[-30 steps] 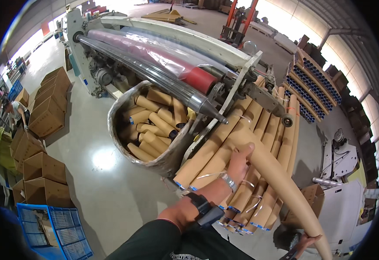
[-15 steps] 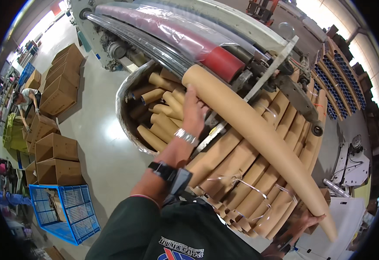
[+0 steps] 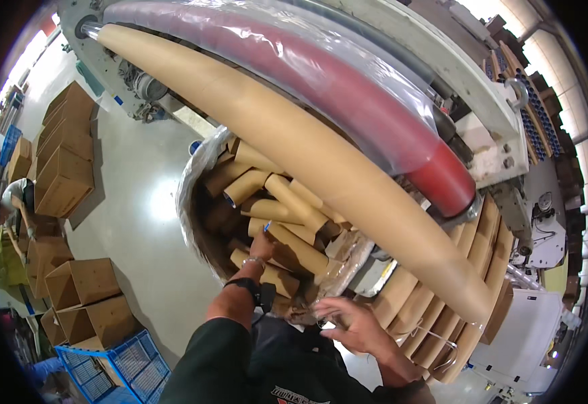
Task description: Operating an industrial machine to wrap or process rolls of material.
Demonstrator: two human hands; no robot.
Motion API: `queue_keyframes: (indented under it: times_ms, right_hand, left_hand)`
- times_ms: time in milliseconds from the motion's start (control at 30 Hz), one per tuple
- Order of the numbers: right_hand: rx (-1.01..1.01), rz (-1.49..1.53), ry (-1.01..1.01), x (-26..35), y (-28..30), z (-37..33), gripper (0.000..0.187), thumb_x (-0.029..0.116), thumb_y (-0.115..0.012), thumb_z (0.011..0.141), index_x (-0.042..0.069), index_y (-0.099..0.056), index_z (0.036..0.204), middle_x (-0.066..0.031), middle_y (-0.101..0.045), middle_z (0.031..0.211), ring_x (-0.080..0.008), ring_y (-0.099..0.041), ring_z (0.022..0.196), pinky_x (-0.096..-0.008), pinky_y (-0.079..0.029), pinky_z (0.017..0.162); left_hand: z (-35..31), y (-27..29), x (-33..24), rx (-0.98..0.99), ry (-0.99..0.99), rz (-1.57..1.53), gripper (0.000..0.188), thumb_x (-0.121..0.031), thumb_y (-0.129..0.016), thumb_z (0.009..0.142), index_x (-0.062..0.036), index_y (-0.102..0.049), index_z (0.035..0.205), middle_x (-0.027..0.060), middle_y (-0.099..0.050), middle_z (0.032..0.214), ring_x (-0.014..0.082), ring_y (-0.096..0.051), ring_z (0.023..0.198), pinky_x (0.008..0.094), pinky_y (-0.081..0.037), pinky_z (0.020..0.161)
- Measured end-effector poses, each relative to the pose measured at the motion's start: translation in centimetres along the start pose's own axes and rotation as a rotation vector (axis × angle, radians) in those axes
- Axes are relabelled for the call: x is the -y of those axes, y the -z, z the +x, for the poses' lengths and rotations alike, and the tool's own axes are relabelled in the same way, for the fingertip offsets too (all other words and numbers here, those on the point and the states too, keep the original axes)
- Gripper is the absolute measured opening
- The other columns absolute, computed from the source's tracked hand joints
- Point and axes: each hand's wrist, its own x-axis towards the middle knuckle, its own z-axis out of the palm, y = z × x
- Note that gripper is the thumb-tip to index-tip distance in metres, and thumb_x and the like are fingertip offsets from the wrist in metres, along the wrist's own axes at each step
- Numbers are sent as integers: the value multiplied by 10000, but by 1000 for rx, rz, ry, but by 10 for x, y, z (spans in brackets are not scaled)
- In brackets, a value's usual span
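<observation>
A long brown cardboard tube [image 3: 294, 138] lies across the front of the machine, sleeved over its metal shaft [image 3: 90, 29]. Both my hands are off this tube. My left hand [image 3: 263, 246] reaches over a bin of short cardboard tubes [image 3: 296, 204], its fingers closed. A small blue thing shows at its fingertips; whether it is gripped or only behind them is unclear. In front of my body, beside the bin's near edge, my right hand [image 3: 351, 323] has its fingers apart and holds nothing. The bin's plastic-lined rim [image 3: 189, 195] curves round the short tubes.
Behind the long tube runs a red roll [image 3: 368, 128] partly wrapped in clear film. Bundled cardboard tubes [image 3: 435, 303] lie at the right. Open cartons [image 3: 65, 175] and a blue crate [image 3: 115, 370] stand on the floor at left, where another person [image 3: 18, 202] bends over.
The long tube has slid leftward along the shaft, covering it. Both hands have let go of it; the left moved down over the bin, the right moved in toward my body.
</observation>
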Motion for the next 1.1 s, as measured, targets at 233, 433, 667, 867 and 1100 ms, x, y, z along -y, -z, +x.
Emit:
queue_keyframes:
  times_ms: [233, 433, 667, 867, 1100]
  right_hand:
    - [-235, -676, -27, 7, 2, 31, 897, 252, -838, 612, 21, -389, 1354, -187, -392, 1394, -320, -393, 1291, -422, -358, 1051]
    - [-343, -365, 129, 50, 0, 68, 963, 238, -889, 545, -4, -389, 1331, -196, -474, 1309, -290, -491, 1190, -384, -404, 1009]
    - [-345, 76, 137, 68, 58, -74, 855, 142, -837, 555, -2, -418, 1287, -149, -584, 1159, -266, -598, 1042, -372, -488, 884]
    - [-924, -967, 294, 47, 60, -200, 849, 103, -818, 542, -23, -424, 1284, -186, -606, 1109, -303, -620, 1008, -394, -489, 864]
    - [-931, -833, -563, 68, 123, -266, 864, 124, -841, 497, 39, -454, 1265, -204, -583, 1139, -400, -559, 1059, -430, -480, 873]
  left_hand:
    - [-96, 148, -123, -58, -483, 140, 191, -255, -704, 768, -76, -660, 818, 134, -652, 730, 357, -627, 717, 446, -504, 649]
    - [-221, 231, -252, -12, -1052, 284, 179, -162, -730, 718, -112, -607, 837, 50, -581, 775, 272, -589, 632, 360, -476, 532]
    - [-261, 196, -361, 113, -1553, 269, 779, -282, -800, 621, -108, -466, 1303, 171, -439, 1339, 330, -471, 1211, 432, -428, 967]
    - [-178, 156, -369, -121, -1749, 449, 432, -133, -652, 702, -64, -553, 1117, 117, -580, 1110, 324, -543, 1088, 424, -388, 1008]
    - [-36, 373, -287, -735, -966, 803, 670, -180, -770, 658, -104, -501, 1266, 139, -532, 1248, 333, -473, 1189, 454, -342, 1041]
